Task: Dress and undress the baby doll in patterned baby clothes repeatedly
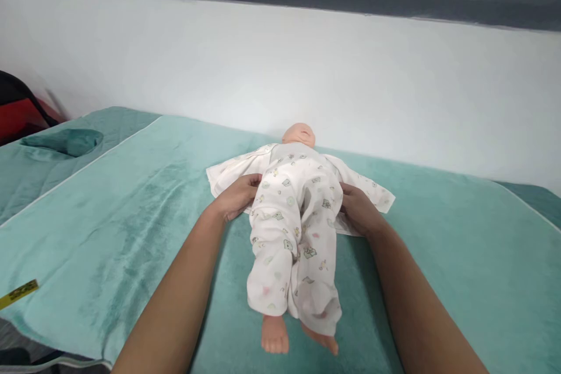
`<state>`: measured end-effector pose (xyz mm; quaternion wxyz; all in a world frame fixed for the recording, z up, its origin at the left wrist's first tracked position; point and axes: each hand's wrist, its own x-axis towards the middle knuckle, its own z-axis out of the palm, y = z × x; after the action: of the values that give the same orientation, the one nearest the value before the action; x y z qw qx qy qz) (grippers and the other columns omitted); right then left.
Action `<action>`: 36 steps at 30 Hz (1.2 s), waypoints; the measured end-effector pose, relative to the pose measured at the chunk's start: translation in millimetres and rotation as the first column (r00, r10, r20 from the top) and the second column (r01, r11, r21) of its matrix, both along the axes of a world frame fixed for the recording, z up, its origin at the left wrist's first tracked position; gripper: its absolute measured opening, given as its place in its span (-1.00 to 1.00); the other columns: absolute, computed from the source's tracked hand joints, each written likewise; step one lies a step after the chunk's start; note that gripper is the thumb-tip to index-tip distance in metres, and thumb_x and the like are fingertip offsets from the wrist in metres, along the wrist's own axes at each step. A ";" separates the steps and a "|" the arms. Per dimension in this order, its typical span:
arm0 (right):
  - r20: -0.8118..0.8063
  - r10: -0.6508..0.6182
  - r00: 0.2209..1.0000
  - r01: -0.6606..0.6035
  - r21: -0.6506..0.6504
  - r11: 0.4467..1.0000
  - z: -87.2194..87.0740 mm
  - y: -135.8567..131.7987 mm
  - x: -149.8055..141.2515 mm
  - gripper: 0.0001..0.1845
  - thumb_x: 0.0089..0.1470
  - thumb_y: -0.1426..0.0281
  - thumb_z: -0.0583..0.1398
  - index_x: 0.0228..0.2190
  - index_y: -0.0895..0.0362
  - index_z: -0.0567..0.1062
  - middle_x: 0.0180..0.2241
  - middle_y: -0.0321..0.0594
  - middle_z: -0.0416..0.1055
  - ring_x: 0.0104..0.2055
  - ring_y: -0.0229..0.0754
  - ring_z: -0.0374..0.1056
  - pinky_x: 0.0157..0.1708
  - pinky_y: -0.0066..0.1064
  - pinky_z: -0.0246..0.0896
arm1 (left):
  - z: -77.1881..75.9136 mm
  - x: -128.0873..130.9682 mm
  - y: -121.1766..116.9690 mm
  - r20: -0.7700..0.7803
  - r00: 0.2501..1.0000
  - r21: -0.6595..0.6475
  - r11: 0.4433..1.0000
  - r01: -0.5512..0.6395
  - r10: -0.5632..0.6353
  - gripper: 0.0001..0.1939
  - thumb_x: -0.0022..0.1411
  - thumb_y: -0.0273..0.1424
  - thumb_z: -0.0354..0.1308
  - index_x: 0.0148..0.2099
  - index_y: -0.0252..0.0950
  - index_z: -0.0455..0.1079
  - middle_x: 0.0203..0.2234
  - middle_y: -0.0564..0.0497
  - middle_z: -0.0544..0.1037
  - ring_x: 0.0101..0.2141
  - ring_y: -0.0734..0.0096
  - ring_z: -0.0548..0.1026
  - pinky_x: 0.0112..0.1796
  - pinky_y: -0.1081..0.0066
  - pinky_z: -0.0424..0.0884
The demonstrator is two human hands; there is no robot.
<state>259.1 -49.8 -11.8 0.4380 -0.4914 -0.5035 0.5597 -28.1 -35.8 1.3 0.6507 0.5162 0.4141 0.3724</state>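
Observation:
A baby doll [299, 134] lies on its back on a teal blanket [131, 204], head toward the wall, bare feet toward me. It wears white printed trousers [293, 245], and an open white printed top [228, 175] is spread flat beneath it. My left hand [239, 196] grips the doll's side at the waist, fingers curled on the cloth. At the other side of the waist my right hand [357, 207] does the same.
A white wall [280, 70] rises right behind the doll's head. A folded teal cloth [65, 141] lies at the far left, with a red and black object [20, 114] behind it. A yellow tape strip [18, 293] sits near the blanket's front left edge.

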 end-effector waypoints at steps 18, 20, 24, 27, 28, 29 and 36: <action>-0.210 0.102 0.972 -0.103 0.009 0.995 0.5 0.4 -5.3 -0.60 -0.25 0.34 0.42 -0.24 0.06 0.61 -0.23 -0.19 0.60 -0.06 0.06 0.47 -0.11 -0.12 0.41 | -4.5 1.5 -1.7 0.211 0.976 -0.100 0.994 -0.030 0.051 -0.54 -0.05 -0.36 0.38 -0.05 -0.35 0.51 -0.28 -0.15 0.64 -0.20 0.12 0.58 -0.18 0.23 0.51; -0.229 0.122 0.966 -0.119 0.025 0.993 1.2 0.1 -6.2 -0.58 -0.24 0.37 0.41 -0.22 0.05 0.60 -0.21 -0.20 0.60 -0.06 0.04 0.46 -0.10 -0.14 0.40 | -2.4 2.6 -2.7 0.201 0.977 -0.103 0.993 -0.055 0.075 -0.55 -0.07 -0.36 0.39 -0.07 -0.35 0.52 -0.31 -0.12 0.65 -0.23 0.13 0.58 -0.20 0.24 0.50; -0.249 0.102 0.963 -0.097 0.033 0.995 -2.1 1.6 -5.9 -0.63 -0.21 0.42 0.40 -0.25 0.05 0.60 -0.22 -0.22 0.59 -0.08 0.02 0.46 -0.12 -0.16 0.38 | -2.0 3.6 -2.2 0.199 0.975 -0.116 0.990 -0.081 0.103 -0.57 -0.07 -0.37 0.39 -0.10 -0.36 0.53 -0.35 -0.11 0.64 -0.27 0.16 0.58 -0.25 0.29 0.49; -0.243 0.023 0.970 -0.012 0.049 0.999 -6.8 3.4 -7.0 -0.73 -0.22 0.45 0.38 -0.35 0.05 0.57 -0.32 -0.27 0.58 -0.19 -0.03 0.48 -0.17 -0.19 0.37 | -6.0 4.2 0.3 0.224 0.962 -0.127 0.983 -0.132 0.158 -0.59 -0.09 -0.36 0.39 -0.13 -0.37 0.53 -0.39 -0.10 0.63 -0.33 0.22 0.57 -0.30 0.32 0.47; -0.239 -0.006 0.971 0.020 0.057 0.998 -8.3 3.9 -8.3 -0.76 -0.22 0.46 0.38 -0.40 0.05 0.56 -0.36 -0.29 0.57 -0.23 -0.05 0.47 -0.19 -0.20 0.36 | -7.3 4.9 0.9 0.230 0.957 -0.126 0.980 -0.152 0.178 -0.59 -0.09 -0.36 0.39 -0.14 -0.37 0.53 -0.41 -0.09 0.62 -0.35 0.24 0.57 -0.31 0.33 0.46; -0.237 -0.034 0.971 0.052 0.068 0.996 -9.5 4.2 -10.2 -0.78 -0.23 0.47 0.38 -0.43 0.04 0.53 -0.39 -0.31 0.55 -0.25 -0.06 0.47 -0.20 -0.21 0.36 | -8.3 5.8 1.3 0.233 0.953 -0.121 0.978 -0.170 0.195 -0.60 -0.10 -0.35 0.40 -0.16 -0.37 0.53 -0.43 -0.08 0.61 -0.37 0.25 0.56 -0.32 0.34 0.45; -0.228 -0.153 0.961 0.190 0.152 0.970 -11.9 5.5 -25.6 -0.71 -0.25 0.42 0.39 -0.46 0.04 0.41 -0.39 -0.32 0.50 -0.34 -0.14 0.40 -0.29 -0.27 0.34 | -8.6 18.7 -0.9 0.261 0.921 -0.085 0.957 -0.277 0.290 -0.71 -0.11 -0.34 0.40 -0.31 -0.31 0.47 -0.53 0.03 0.52 -0.43 0.34 0.49 -0.38 0.39 0.38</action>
<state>233.5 -44.3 -23.7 0.5777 -0.4302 -0.4549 0.5237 -9.4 -36.7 -7.3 0.6522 0.3797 0.4002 0.5199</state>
